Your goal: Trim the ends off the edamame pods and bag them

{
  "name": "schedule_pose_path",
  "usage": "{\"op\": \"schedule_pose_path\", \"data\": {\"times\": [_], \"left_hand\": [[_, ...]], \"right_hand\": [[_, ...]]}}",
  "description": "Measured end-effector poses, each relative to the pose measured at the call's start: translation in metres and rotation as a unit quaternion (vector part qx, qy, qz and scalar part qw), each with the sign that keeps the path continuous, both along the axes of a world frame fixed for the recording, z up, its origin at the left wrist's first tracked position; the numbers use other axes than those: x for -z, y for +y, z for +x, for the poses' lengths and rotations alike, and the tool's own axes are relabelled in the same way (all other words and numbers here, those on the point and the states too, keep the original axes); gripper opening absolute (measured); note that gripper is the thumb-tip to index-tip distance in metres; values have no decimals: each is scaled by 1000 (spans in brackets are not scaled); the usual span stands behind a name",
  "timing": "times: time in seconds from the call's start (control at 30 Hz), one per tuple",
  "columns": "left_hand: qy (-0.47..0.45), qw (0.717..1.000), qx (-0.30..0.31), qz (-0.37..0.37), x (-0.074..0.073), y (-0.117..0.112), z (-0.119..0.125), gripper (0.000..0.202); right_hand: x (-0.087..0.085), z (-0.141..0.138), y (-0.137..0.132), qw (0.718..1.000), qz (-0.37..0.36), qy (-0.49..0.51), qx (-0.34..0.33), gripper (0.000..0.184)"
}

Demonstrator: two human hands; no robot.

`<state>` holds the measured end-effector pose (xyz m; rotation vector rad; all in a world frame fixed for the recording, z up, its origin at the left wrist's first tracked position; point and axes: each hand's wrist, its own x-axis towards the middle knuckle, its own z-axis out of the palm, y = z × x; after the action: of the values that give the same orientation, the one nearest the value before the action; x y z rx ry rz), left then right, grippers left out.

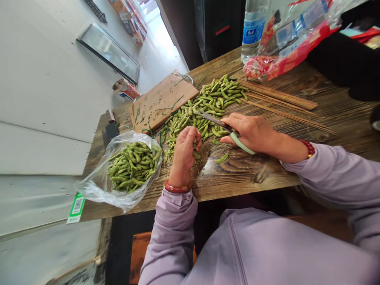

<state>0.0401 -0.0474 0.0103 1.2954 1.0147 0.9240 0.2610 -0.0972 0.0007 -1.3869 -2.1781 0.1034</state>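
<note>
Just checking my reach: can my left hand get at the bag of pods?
Probably yes: the plastic bag lies near your left hand, nothing tall between, though that hand grips a pod.

A scrap-strewn cutting board (168,97) lies on the wooden table (237,177), a dark-bladed knife (111,130) near its left end; a blue-labelled bottle (253,31) stands beside crumpled red-and-clear plastic packaging (297,59); thin wooden sticks (282,94) lie near it; a green-bordered code tag (76,208) is at the table's left corner.

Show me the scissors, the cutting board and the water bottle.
Scissors (216,120): head view, on the metal blades.
Cutting board (166,97): head view, on its flat wooden top.
Water bottle (253,31): head view, on the blue label.
</note>
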Motion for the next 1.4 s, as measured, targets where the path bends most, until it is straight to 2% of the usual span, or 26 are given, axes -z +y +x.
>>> {"op": "schedule_pose_path", "data": {"times": [0.1, 0.17, 0.23, 0.33, 0.4, 0.5, 0.63, 0.7, 0.73, 0.8, 0.9, 1.0, 1.17, 1.4], "left_hand": [[162, 979, 10, 121, 8, 1, 3, 14], [267, 940, 2, 211, 12, 5, 3, 4], [356, 895, -16, 269, 15, 9, 0, 12], [473, 837, -25, 274, 14, 13, -5, 19], [529, 809, -19, 256, 11, 12, -6, 23], [578, 778, 0, 245, 6, 8, -1, 28], [616, 746, 42, 251, 5, 3, 10, 25], [602, 755, 49, 255, 6, 3, 11, 21], [579, 772, 46, 257, 7, 4, 9, 19], [499, 828, 25, 255, 8, 7, 4, 15], [327, 920, -9, 216, 7, 10, -5, 14], [209, 966, -8, 152, 5, 8, -8, 20], [143, 987, 8, 74, 1, 1, -5, 26], [164, 979, 37, 117, -3, -3, -1, 18]], "right_hand": [[1, -1, 0, 1000, -1, -4, -1, 41], [1, -2, -1, 1000, -1, -7, 4, 41], [0, -2, -1, 1000, 1, -11, 11, 40], [-1, -2, -1, 1000, -2, -15, 14, 39], [-2, -3, -2, 1000, -8, -14, 13, 38], [-2, -4, -2, 1000, -13, -16, 12, 37], [0, -5, -1, 999, -14, -24, 15, 36], [0, -5, -1, 999, -15, -27, 18, 37], [0, -4, -1, 999, -15, -27, 19, 37], [0, -3, 0, 999, -16, -22, 18, 39], [-1, -2, 0, 1000, -20, -11, 19, 42], [-1, -1, 0, 1000, -27, -5, 14, 47], [0, -1, 1, 999, -38, 2, 5, 52], [-1, -3, -2, 999, -42, -9, -13, 44]]}}
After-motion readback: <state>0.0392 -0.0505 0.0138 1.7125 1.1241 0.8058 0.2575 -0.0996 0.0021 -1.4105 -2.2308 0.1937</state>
